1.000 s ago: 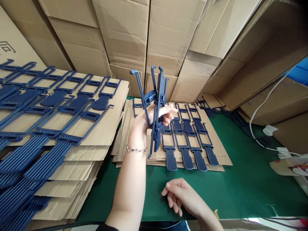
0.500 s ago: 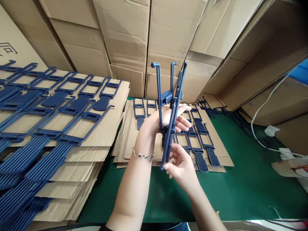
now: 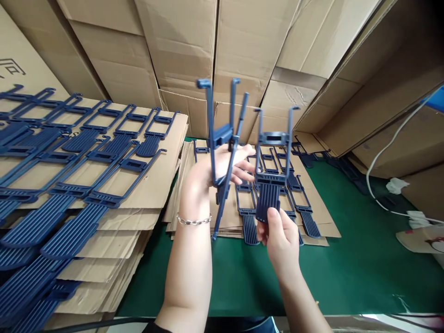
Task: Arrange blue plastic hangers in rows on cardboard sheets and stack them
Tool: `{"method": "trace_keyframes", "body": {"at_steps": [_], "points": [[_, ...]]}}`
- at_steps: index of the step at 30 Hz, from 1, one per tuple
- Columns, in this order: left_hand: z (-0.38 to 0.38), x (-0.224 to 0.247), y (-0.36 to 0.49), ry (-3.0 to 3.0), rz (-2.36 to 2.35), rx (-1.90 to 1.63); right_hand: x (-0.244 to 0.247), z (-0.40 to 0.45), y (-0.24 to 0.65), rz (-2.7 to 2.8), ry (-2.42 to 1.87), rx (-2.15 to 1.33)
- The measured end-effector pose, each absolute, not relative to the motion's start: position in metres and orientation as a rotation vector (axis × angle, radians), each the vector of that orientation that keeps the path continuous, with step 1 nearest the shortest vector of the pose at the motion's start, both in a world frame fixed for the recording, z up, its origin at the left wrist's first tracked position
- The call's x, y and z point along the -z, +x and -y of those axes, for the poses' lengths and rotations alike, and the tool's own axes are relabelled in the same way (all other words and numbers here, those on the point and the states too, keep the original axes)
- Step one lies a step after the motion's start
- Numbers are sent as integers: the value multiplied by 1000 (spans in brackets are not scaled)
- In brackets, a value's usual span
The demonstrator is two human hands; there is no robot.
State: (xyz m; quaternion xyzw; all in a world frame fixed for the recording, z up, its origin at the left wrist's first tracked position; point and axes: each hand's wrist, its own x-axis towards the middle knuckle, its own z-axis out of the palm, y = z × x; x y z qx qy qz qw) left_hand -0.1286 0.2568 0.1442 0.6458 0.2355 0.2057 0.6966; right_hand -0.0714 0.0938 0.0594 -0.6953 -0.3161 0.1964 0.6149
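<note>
My left hand (image 3: 239, 165) is raised with its fingers stretched out and apart. Dark blue plastic frames (image 3: 222, 135) with hooked prongs hang around the hand near the wrist. To the right, my right hand (image 3: 282, 240) pinches a blue plastic frame (image 3: 268, 199) by its ribbed paddle end, thumb on top. That frame stands upright, its two hooked arms and crossbar pointing up. More blue frames (image 3: 310, 224) lie in rows on a cardboard sheet (image 3: 222, 224) behind and below my hands.
At the left, a tall stack of cardboard sheets (image 3: 138, 219) carries many blue frames (image 3: 120, 182). Cardboard boxes (image 3: 180, 41) wall off the back. The green table (image 3: 347, 277) extends right, where a white cable (image 3: 369, 171) and crumpled white tissue (image 3: 396, 185) lie.
My right hand has drawn one blue frame away to the right from those on my left hand and turned its face toward me. My left hand has shifted slightly left.
</note>
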Motion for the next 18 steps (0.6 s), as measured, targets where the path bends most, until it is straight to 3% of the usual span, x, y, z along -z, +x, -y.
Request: {"method": "trace_keyframes", "body": {"at_steps": [6, 18], "points": [[-300, -145, -153, 1110, -469, -826, -29, -70, -86, 639, -1647, -760], [-295, -164, -173, 1046, -486, -839, -8, -76, -114, 1114, -1951, -596]]}}
